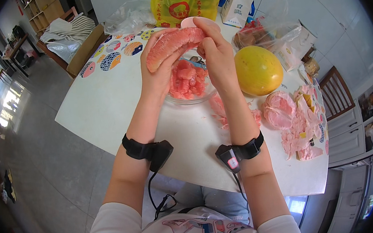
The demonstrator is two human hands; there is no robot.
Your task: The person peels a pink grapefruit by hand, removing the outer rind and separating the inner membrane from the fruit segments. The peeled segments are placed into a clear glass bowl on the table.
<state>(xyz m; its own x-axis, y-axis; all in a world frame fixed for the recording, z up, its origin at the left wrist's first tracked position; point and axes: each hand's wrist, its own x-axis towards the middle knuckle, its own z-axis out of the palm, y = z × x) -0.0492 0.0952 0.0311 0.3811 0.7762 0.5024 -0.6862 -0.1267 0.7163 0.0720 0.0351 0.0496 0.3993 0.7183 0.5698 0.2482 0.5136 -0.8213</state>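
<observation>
A peeled pomelo segment (174,45) with pink flesh is held up above a glass bowl (190,101). My left hand (156,65) cradles its left end and underside. At the segment's right end, my right hand (215,53) grips it between thumb and fingers. Broken chunks of pink pomelo flesh (188,79) lie in the bowl below. Right of the bowl sits a whole yellow pomelo (259,70). In front of that, a partly peeled pomelo piece (279,109) rests beside torn pink peel and membrane (301,122).
Along the back stand a yellow plastic bag (185,3), a white carton (238,7) and a pink bowl (209,22). A clear bag with brown items (254,37) lies at the back right. The white table (104,107) has a fish-patterned border. A chair (79,52) is at the left.
</observation>
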